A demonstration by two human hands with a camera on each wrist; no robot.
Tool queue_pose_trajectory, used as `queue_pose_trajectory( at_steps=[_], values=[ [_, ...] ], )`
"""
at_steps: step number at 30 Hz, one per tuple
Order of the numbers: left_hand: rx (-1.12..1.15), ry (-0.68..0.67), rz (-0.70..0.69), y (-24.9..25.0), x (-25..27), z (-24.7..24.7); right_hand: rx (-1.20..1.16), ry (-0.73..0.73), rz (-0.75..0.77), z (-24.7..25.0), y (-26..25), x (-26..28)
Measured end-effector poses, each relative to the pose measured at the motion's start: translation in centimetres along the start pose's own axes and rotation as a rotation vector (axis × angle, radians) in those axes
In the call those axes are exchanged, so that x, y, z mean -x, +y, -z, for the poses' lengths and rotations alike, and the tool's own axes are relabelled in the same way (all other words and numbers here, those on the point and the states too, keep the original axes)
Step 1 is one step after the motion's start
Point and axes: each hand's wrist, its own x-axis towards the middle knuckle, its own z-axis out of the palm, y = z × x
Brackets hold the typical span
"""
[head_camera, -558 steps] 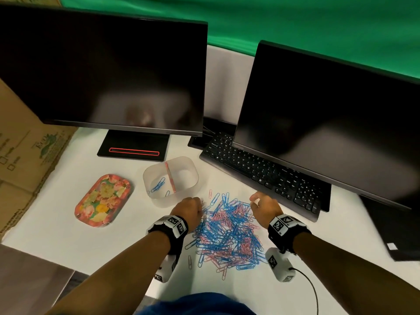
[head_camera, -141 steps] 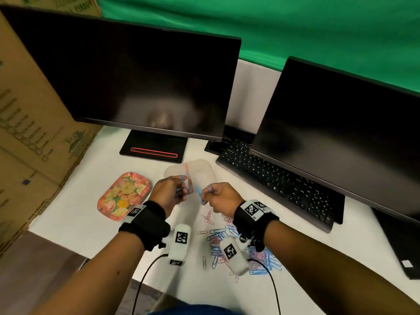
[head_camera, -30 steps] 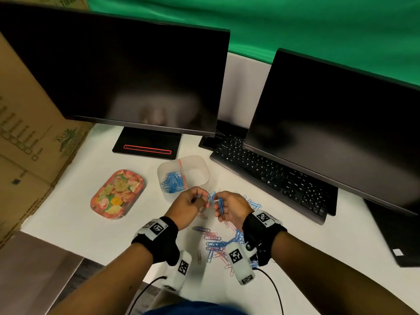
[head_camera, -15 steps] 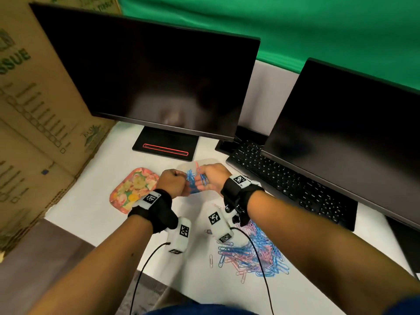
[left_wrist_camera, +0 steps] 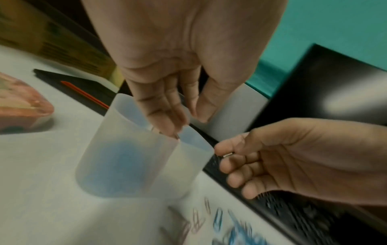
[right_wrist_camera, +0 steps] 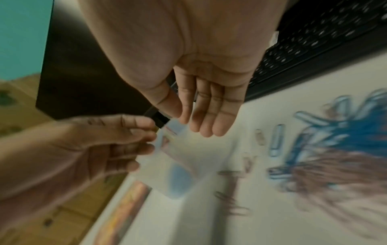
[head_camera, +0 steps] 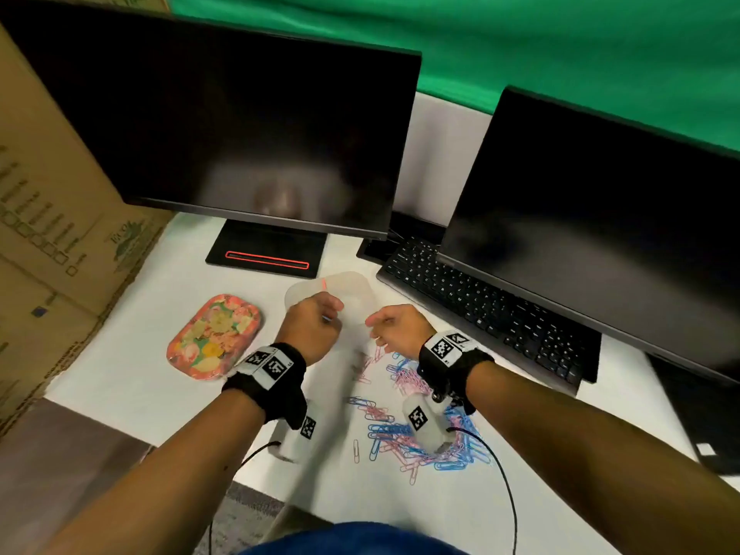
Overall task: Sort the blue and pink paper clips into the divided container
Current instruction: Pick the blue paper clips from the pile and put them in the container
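Note:
The translucent divided container [head_camera: 352,284] [left_wrist_camera: 125,165] stands behind my hands, with blue clips showing through the wall of its left compartment. My left hand [head_camera: 310,330] [left_wrist_camera: 173,129] hovers over its near rim, fingers pointing down, pinching what looks like a pink clip [head_camera: 326,317]. To the container's right, my right hand [head_camera: 394,328] [left_wrist_camera: 227,155] pinches a small clip between thumb and forefinger; the clip's colour is unclear. The mixed pile of blue and pink paper clips [head_camera: 416,430] [right_wrist_camera: 335,157] lies on the white desk under my right wrist.
A floral tray [head_camera: 216,336] sits left of the container. A black keyboard [head_camera: 480,306] runs along the right under the right monitor [head_camera: 600,218]. The left monitor's stand [head_camera: 266,250] is behind the container. A cardboard box [head_camera: 60,218] borders the left.
My right hand has drawn back from over the container to its right side, nearer the pile. The blue clips it held over the container are gone. My left hand stays at the near rim.

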Motion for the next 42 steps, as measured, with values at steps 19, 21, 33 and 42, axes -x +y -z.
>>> queue_pose_trajectory(
  at_steps=[19, 21, 33, 42],
  values=[
    [-0.752, -0.389, -0.23, -4.8, 3.7, -8.1, 0.88, -0.149, 0.398, -0.7, 12.3, 7.6],
    [-0.761, -0.375, -0.235, -4.9, 3.9, -8.3, 0.859, -0.116, 0.374, -0.5, 12.6, 7.4],
    [-0.482, -0.298, -0.153, -5.5, 3.7, -6.7, 0.814, -0.025, 0.353, -0.2, 12.6, 7.3],
    [-0.21, -0.231, -0.09, -6.2, 3.5, -5.5, 0.676, 0.055, 0.324, -0.7, 13.0, 6.8]
  ],
)
